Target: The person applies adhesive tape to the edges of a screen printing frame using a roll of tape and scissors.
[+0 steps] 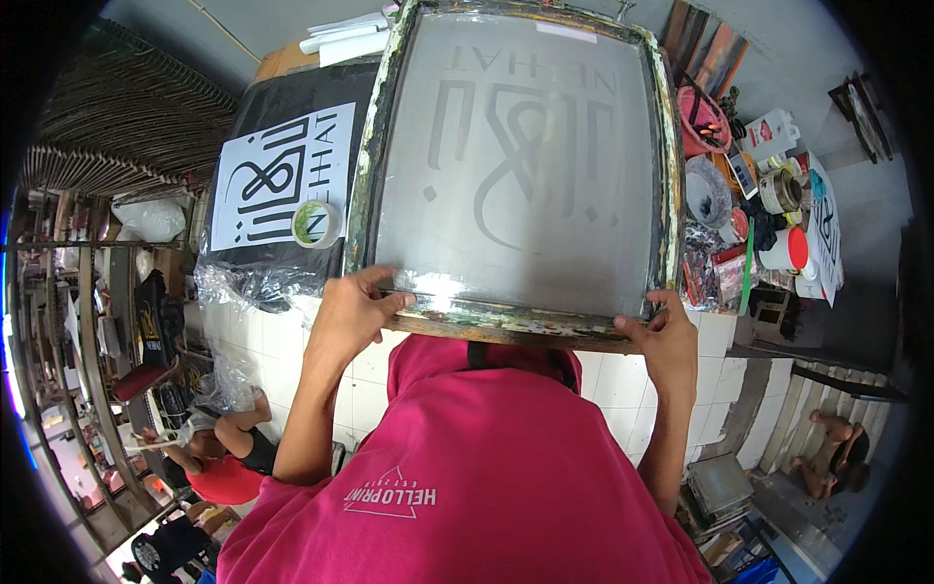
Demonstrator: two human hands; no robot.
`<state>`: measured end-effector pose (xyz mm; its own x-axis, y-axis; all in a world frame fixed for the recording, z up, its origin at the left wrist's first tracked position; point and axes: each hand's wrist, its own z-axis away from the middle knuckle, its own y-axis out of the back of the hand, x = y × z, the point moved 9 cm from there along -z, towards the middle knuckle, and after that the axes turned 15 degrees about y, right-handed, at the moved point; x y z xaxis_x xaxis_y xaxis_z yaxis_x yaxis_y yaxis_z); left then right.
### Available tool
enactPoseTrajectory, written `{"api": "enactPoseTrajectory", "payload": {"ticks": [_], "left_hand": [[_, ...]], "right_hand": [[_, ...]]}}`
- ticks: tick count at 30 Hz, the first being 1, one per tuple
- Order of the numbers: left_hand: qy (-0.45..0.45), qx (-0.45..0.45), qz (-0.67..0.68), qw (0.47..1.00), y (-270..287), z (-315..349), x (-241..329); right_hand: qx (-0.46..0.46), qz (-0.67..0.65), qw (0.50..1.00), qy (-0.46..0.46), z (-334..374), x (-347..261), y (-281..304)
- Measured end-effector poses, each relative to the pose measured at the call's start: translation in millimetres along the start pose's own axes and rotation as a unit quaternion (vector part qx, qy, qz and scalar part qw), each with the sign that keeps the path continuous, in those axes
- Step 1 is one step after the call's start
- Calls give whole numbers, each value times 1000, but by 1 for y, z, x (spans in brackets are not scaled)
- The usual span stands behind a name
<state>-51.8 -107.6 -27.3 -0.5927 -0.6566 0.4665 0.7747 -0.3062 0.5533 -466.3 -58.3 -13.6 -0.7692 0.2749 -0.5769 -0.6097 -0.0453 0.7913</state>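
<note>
A large screen-printing frame [545, 329], its wooden edges smeared with old paint, lies in front of me. Its pale grey mesh [409, 234] bears a darker mirrored design of bold interlaced strokes. My left hand [358, 310] grips the near left corner, thumb and fingers closed over the wood. At the near right corner, my right hand [664, 336] pinches the edge in the same way. Left of the frame, a white sheet [243, 156] printed with the black design rests on a black wrapped surface. On that sheet lies a roll of pale green tape [333, 224].
Crumpled clear plastic [258, 282] hangs from the black surface. Along the right are a pink basket [693, 136], a red-lidded white tub [781, 251], cans and bottles. A drying rack [117, 107] stands at far left. Two people sit low, one at lower left, another at lower right.
</note>
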Motion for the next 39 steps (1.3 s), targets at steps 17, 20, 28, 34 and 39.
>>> {"api": "enactPoseTrajectory", "payload": {"ticks": [17,20,28,34,39], "left_hand": [[-410,135,-351,831,-69,58,-15],[-425,178,-385,799,-72,59,-18],[-493,180,-343,779,-62,61,18],[-468,82,-302,827,-53,43,32],[-453,39,-261,852,-47,39,42]], "right_hand": [[69,215,894,387,67,-22,-82],[75,242,887,385,70,-21,-85],[47,221,886,405,48,-41,-62],[-114,161,921,335,15,-59,-44],[-140,61,885,439,9,-136,-95]]}}
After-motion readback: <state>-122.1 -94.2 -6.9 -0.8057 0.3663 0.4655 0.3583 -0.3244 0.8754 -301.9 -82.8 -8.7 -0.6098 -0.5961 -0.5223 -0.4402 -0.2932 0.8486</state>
